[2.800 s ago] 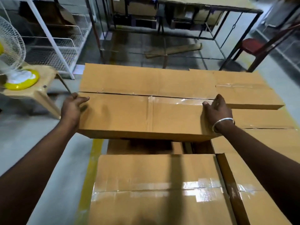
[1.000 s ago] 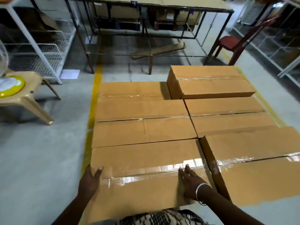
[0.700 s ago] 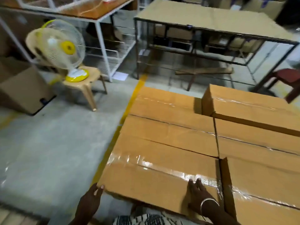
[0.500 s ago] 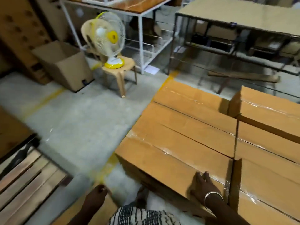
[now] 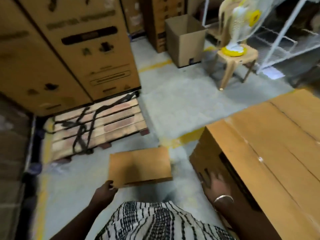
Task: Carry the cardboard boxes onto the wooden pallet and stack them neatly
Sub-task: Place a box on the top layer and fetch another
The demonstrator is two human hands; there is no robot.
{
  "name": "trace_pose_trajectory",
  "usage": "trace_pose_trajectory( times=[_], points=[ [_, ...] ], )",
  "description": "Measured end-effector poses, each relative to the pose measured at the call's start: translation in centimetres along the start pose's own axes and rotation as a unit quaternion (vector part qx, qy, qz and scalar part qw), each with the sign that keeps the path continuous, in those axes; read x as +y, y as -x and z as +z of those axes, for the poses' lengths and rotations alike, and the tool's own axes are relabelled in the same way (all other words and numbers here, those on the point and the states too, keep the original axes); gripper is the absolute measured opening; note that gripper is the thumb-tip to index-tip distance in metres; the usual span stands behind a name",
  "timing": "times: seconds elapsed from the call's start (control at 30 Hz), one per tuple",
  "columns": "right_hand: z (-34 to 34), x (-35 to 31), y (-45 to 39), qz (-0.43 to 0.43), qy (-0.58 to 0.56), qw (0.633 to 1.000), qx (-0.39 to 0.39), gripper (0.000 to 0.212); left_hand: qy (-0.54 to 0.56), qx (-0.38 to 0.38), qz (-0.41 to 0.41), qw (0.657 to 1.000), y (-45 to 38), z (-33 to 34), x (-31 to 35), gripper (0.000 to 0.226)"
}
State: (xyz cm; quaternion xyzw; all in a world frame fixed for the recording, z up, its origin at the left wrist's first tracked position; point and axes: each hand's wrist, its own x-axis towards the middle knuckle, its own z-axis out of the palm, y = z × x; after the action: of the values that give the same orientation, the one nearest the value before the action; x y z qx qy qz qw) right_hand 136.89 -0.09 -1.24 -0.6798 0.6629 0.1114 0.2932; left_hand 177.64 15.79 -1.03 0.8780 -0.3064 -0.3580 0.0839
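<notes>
A wooden pallet (image 5: 97,125) lies on the floor at left centre, with black straps (image 5: 81,129) draped over its bare slats. Large printed cartons (image 5: 69,49) stand on its far part. A stack of plain cardboard boxes (image 5: 270,153) fills the right side. My right hand (image 5: 214,184), blurred, lies flat with fingers spread against the near end of the closest box. A small flat cardboard box (image 5: 140,165) sits low in front of me. My left hand (image 5: 105,189) curls its fingers around that box's near left corner.
An open empty carton (image 5: 185,38) stands at the back. Beside it a yellow-and-white fan (image 5: 242,19) rests on a tan plastic stool (image 5: 237,59), with a white wire rack (image 5: 285,35) to its right. Grey concrete floor (image 5: 181,101) with yellow lines lies between pallet and stack.
My view has swung left, bringing the pallet and printed cartons into sight. My left hand has left the big box and now grips the small flat box; the right stays on the stack.
</notes>
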Motion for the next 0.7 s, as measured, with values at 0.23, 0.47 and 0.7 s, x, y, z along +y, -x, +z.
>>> trace_pose_trajectory(
  times=[0.23, 0.47, 0.7],
  points=[
    [5.7, -12.6, -1.5, -0.096, 0.01, 0.993, -0.069, 0.063, 0.062, 0.018, -0.059, 0.996, -0.4, -5.0, -7.3, 0.046],
    [10.1, -21.9, -2.7, 0.046, -0.031, 0.992, -0.115, 0.052, 0.121, -0.031, -0.08, 0.989, -6.2, -9.4, -15.9, 0.041],
    [13.5, -26.6, -6.5, 0.097, -0.043, 0.984, -0.141, 0.044, 0.116, -0.088, -0.16, 0.976, -13.7, -10.2, -21.2, 0.034]
  ],
)
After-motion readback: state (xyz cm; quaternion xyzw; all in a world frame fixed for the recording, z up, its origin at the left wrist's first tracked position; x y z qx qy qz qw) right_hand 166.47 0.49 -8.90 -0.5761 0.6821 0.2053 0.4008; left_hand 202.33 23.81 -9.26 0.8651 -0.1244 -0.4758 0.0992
